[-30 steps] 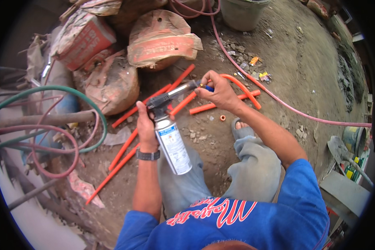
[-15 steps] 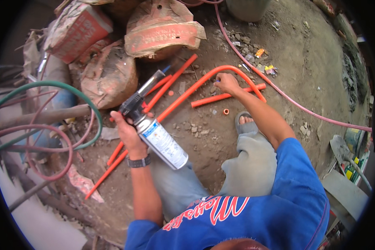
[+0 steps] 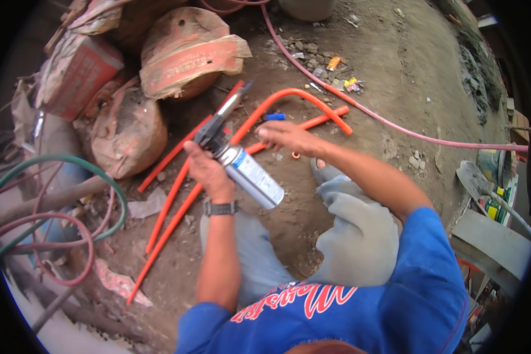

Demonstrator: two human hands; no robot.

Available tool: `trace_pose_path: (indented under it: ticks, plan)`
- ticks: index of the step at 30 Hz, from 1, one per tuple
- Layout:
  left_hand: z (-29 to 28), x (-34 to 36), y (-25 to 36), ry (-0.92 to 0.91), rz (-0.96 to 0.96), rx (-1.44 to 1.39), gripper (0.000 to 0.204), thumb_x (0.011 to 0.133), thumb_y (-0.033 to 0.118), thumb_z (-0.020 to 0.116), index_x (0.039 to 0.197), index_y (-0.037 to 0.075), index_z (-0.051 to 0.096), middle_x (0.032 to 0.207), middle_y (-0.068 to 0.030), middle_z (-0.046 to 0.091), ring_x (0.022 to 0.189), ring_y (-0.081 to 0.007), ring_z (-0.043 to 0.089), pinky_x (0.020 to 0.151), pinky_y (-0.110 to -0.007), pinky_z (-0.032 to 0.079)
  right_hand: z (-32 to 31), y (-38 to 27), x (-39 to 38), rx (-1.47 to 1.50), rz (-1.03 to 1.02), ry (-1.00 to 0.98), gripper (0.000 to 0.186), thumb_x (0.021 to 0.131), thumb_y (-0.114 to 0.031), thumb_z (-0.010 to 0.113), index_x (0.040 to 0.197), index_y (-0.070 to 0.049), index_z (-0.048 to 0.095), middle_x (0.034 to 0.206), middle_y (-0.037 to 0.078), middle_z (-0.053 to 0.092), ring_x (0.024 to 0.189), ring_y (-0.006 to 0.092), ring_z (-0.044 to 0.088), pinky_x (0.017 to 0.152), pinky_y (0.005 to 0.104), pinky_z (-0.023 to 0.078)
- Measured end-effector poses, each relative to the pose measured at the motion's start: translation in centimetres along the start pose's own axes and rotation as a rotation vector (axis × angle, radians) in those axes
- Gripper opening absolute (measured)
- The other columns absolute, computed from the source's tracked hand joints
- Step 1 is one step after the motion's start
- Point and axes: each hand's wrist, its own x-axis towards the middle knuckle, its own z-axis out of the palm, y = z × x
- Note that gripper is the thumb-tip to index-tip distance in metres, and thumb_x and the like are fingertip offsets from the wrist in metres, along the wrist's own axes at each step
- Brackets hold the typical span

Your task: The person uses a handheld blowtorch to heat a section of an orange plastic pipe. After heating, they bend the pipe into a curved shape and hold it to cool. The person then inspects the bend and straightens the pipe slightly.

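Note:
My left hand [image 3: 211, 171], with a dark watch at its wrist, is wrapped round the neck of a gas torch [image 3: 252, 177]. The torch has a white-and-blue can, a black head and a metal nozzle pointing up, with a faint bluish flame at its tip. Beside the can, my right hand [image 3: 286, 139] reaches in with its fingers loosely apart and nothing visible in them. Just beyond those fingers a blue lighter [image 3: 275, 117] lies on the ground. A long orange pipe [image 3: 289, 92], bent into a hook at its far end, runs behind the torch and both hands.
More straight orange pipes [image 3: 177, 154] lie on the dirt. Torn cement bags [image 3: 192, 56] stand at the far left, near coiled green and pink hoses [image 3: 79, 159]. A pink hose [image 3: 419, 134] crosses the right side, where a shovel [image 3: 477, 180] lies.
My right hand has let go of the lighter, now on the ground, and moved left toward the torch. The torch has shifted slightly right in view. The whole view has shifted.

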Motion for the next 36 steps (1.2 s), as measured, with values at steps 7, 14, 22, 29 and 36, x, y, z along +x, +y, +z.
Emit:
trace_pose_path:
  ticks: [7,14,22,29,36]
  plan:
    - [7.8,-5.4,-3.4,-0.154,0.166,0.206,0.05,0.107,0.05,0.048,0.096,0.003,0.06,0.081,0.0017,0.051,0.076,-0.0097,0.047,0.069,-0.028,0.043,-0.6,-1.9,-8.2,-0.346,-0.167,0.224,0.088,0.08,-0.034,0.084,0.151,-0.003,0.041,0.142,0.018,0.054,0.127,0.0279,0.057,0.106,0.0408,0.047]
    - [8.6,-9.4,-3.6,-1.142,-0.217,0.024,0.097,0.077,0.025,0.088,0.152,0.002,0.032,0.143,-0.013,0.049,0.136,-0.0272,0.047,0.118,-0.044,0.033,-4.3,0.6,-15.6,0.234,-0.279,0.409,0.087,0.074,-0.018,0.085,0.148,0.0,0.042,0.134,0.012,0.058,0.127,0.023,0.056,0.111,0.0378,0.043]
    - [13.1,-12.9,-7.0,-1.031,0.229,0.504,0.092,0.072,0.026,0.09,0.145,0.005,0.038,0.124,-0.0223,0.065,0.112,-0.0377,0.067,0.093,-0.045,0.055,-7.9,-1.4,-16.4,0.113,-0.349,0.524,0.072,0.078,-0.02,0.088,0.137,0.0,0.052,0.123,0.008,0.061,0.117,0.0184,0.057,0.105,0.0373,0.045]
    - [15.0,-11.0,-6.4,-1.241,0.455,0.566,0.079,0.075,0.033,0.088,0.138,0.006,0.05,0.114,-0.0181,0.069,0.1,-0.0345,0.069,0.085,-0.044,0.056,-9.1,-1.2,-16.1,0.214,-0.47,0.937,0.039,0.088,-0.014,0.074,0.121,0.001,0.06,0.1,0.005,0.069,0.091,0.0132,0.066,0.08,0.0302,0.054]
    - [14.7,8.5,-15.3,-0.772,0.625,1.207,0.052,0.089,0.033,0.075,0.131,0.005,0.064,0.117,-0.0192,0.069,0.111,-0.035,0.066,0.1,-0.042,0.05,-11.4,-0.2,-16.8,0.542,-0.433,0.926,0.026,0.097,-0.022,0.065,0.112,-0.002,0.06,0.086,0.011,0.069,0.083,0.0213,0.071,0.072,0.0332,0.057]
